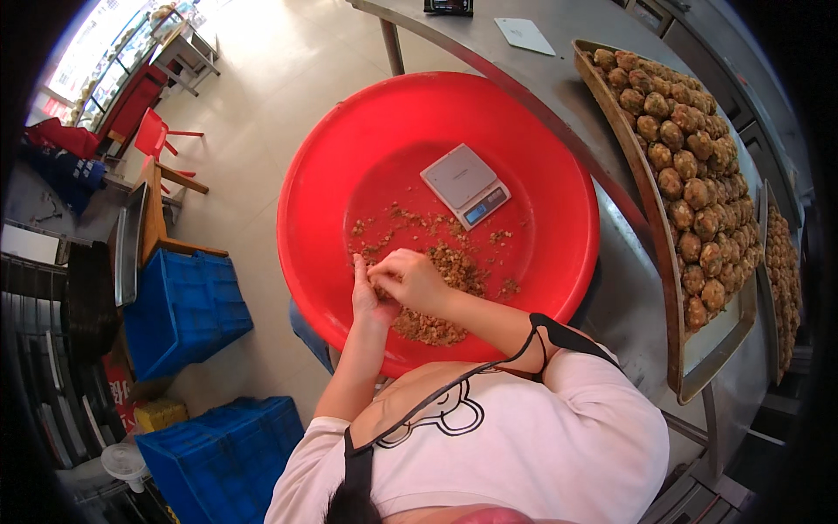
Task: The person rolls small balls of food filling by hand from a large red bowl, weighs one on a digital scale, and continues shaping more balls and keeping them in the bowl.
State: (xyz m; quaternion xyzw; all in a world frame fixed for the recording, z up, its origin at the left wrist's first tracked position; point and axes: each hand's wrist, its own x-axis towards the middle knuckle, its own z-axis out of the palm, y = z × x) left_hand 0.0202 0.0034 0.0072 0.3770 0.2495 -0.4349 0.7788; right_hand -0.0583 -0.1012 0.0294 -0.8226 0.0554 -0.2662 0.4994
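My left hand [370, 298] is turned palm up over a large red plastic basin [425, 105] and cups a portion of crumbly brown filling [380, 292], mostly hidden by fingers. Bent over that palm, my right hand [417, 278] presses its fingertips onto the same portion. Beneath and beside my hands lies a heap of the loose brown filling [455, 268], with crumbs scattered over the basin floor. A digital kitchen scale [461, 177] with a lit display rests in the far part of the basin, its platform bare.
At right, a metal table [550, 72] bears a baking tray [717, 360] stacked with filling balls [684, 164]. Another loaded tray [781, 281] stands beyond it. Blue plastic crates [190, 308] are at left, near a wooden stool [154, 216] and a red chair [152, 134].
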